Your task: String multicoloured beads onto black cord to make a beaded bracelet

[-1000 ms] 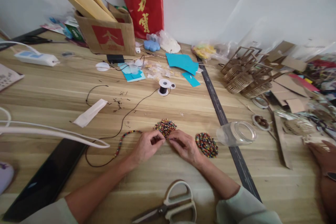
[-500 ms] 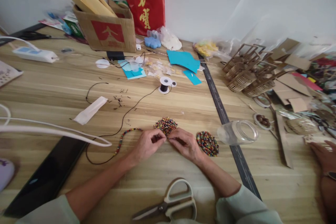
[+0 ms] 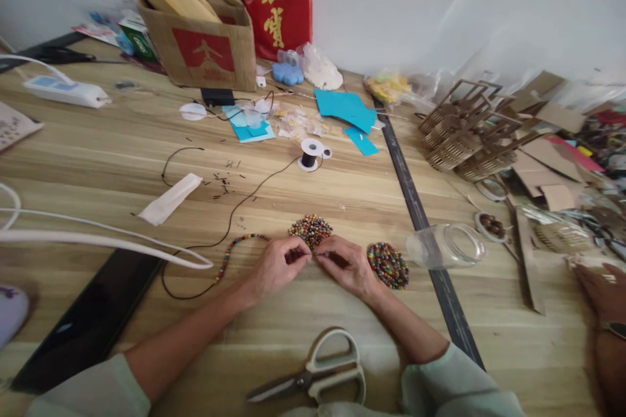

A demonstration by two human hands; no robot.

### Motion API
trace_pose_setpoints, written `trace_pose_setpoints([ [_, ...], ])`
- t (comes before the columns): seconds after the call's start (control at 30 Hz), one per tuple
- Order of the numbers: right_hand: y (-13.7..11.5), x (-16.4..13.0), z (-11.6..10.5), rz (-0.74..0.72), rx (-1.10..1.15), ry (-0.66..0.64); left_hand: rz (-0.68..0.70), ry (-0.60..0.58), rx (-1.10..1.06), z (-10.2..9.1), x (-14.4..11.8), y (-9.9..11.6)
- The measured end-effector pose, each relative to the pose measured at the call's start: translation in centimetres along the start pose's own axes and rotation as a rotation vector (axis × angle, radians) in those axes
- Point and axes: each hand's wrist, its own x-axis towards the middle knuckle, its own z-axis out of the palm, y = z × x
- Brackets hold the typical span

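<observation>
Tabletop (image 3: 274,345) in pale wood carries it all, and my landmark is the heap of loose beads (image 3: 310,228). Well beyond it, leftward, stands a cardboard box (image 3: 208,49). Scissors (image 3: 306,380) lie on its near side and a clear jar (image 3: 440,246) on its right, past a coil of beads (image 3: 384,260); none blocks the work, as I judge it. At its near edge the left hand (image 3: 276,270) and right hand (image 3: 349,267) come almost tip to tip. Beyond it sits a spool (image 3: 309,160), whose black cord (image 3: 233,210) loops round left of it to a beaded strand (image 3: 226,260) that passes behind the left hand. Smallest are the fingertips: the left ones pinched, seemingly on the cord; the right ones drawn close, though whether they grip a bead I can't tell. Threading seems the step in hand, calling for a steady cord end and a bead squared to it.
</observation>
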Motion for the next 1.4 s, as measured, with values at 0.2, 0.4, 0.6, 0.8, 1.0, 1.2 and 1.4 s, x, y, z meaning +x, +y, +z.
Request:
trace_pose_setpoints([
  [0.2,0.22,-0.07,0.04,-0.009,0.009,-0.015,0.009,0.004,0.016,0.08,-0.01,0.06],
  [0.4,0.10,0.00,0.05,-0.002,0.023,-0.021,0.025,0.003,0.028,0.04,0.04,0.12],
  [0.6,0.10,-0.02,0.01,-0.003,0.033,-0.032,0.020,0.005,0.050,0.02,0.01,0.12],
  [0.8,-0.11,0.15,-0.01,-0.010,0.036,-0.039,0.018,-0.002,0.055,0.04,-0.06,0.03],
  [1.0,-0.23,0.21,-0.07,-0.017,0.029,-0.052,0.023,-0.004,0.057,0.12,0.01,-0.02],
  [1.2,-0.15,0.10,-0.06,-0.020,0.035,-0.049,0.029,0.004,0.057,0.15,0.02,-0.05],
  [1.4,-0.02,0.05,-0.03,-0.022,0.040,-0.063,0.026,-0.002,0.049,0.17,-0.05,-0.10],
])
